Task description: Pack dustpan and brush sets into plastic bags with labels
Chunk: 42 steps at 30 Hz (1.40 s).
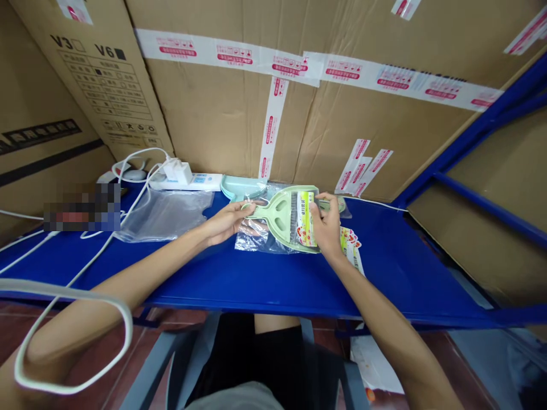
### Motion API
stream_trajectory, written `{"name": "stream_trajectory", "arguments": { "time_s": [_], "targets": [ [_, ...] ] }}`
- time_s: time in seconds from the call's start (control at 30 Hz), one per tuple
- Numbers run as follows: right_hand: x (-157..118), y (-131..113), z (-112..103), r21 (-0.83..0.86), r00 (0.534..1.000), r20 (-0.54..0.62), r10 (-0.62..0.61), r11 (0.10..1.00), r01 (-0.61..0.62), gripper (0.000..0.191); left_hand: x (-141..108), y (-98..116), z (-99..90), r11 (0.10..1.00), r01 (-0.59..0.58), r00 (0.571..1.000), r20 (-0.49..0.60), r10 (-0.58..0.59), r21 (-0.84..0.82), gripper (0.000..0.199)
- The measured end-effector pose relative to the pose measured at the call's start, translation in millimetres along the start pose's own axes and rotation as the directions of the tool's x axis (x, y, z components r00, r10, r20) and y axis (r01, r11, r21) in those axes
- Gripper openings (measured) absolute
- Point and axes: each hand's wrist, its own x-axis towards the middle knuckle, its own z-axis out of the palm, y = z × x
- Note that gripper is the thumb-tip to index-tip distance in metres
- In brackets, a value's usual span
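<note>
Pale green plastic dustpan with an oval-holed neck (280, 219), one, held in both hands over the middle of the blue flat tabletop (265, 287), handle to the left, broad end to the right. Left hand (231, 222): fingers closed in a pinch on the handle's end. Right hand (328, 228): at the broad end, thumb on the right edge of a rectangular yellow-and-white printed card (305, 219), grasping it against the dustpan; the exact hold of the other fingers cannot be told. Dark brush bristles (293, 219), one row, just left of the card, within the pan. Crinkled clear plastic bag (252, 243), one, beneath the dustpan and left hand. Light blue plastic piece with a curved rim (243, 185), one, behind the dustpan, partly hidden. Loose yellow-and-white cards with red shapes (352, 250), beside the right wrist, overlapping. Flat clear plastic bags (168, 215), left of the left hand, count not discernible. White power strip (209, 182), one, along the back, bearing a white block-shaped plug (177, 171). Brown cardboard wall (213, 114), behind the table, crossed by white tape with red print (233, 55).
</note>
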Motion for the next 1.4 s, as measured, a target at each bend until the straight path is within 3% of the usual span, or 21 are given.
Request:
{"name": "stream_trajectory", "arguments": {
  "time_s": [0.1, 0.23, 0.33, 0.4, 0.63, 0.8, 1.1, 1.27, 1.33, 1.4],
  "targets": [
    [2, -4, -1, -0.048, 0.998, 0.038, -0.057, 0.997, 0.058, 0.036, 0, 2, 2.4, 1.0, -0.01, 0.999, -0.036, 0.009, -0.01, 0.036],
    [3, -12, -6, 0.114, 0.981, 0.195, -0.016, 0.993, -0.006, 0.037, 0, 8, 0.3, 0.999, -0.039, 0.996, -0.085, 0.039, -0.003, 0.033],
    [2, -19, -13, 0.184, 0.915, 0.403, 0.03, 0.977, -0.113, 0.07, 0, 13, -1.2, 0.997, -0.08, 0.988, -0.135, 0.079, 0.001, 0.031],
    [1, -19, -15, 0.167, 0.893, 0.449, 0.037, 0.978, -0.125, 0.08, -1, 14, -0.5, 0.996, -0.086, 0.985, -0.149, 0.083, -0.011, 0.031],
    [3, -10, -7, 0.116, 0.962, 0.265, -0.061, 0.993, 0.031, 0.079, -1, 5, 4.7, 0.996, -0.057, 0.995, -0.087, 0.051, -0.07, 0.026],
    [-1, -15, -6, 0.182, 0.953, 0.303, -0.014, 0.982, -0.043, 0.083, 0, 8, 2.4, 0.987, -0.081, 0.992, -0.108, 0.067, -0.135, 0.027],
    [0, -11, -8, 0.053, 0.952, 0.304, 0.031, 0.997, -0.05, 0.077, 4, 4, -2.3, 0.982, -0.047, 0.985, -0.17, 0.015, -0.185, 0.019],
    [0, -16, -6, 0.193, 0.933, 0.359, 0.04, 0.974, -0.116, 0.073, 6, 3, -3.6, 0.983, -0.041, 0.976, -0.22, 0.0, -0.179, 0.02],
    [3, -15, -6, 0.232, 0.961, 0.27, 0.062, 0.964, -0.127, 0.069, 6, 4, -4.0, 0.98, -0.049, 0.972, -0.235, 0.003, -0.192, 0.02],
    [8, -12, -7, 0.239, 0.992, 0.102, 0.08, 0.966, -0.103, 0.066, 6, 4, -3.9, 0.977, -0.061, 0.973, -0.23, 0.013, -0.205, 0.021]
  ]
}}
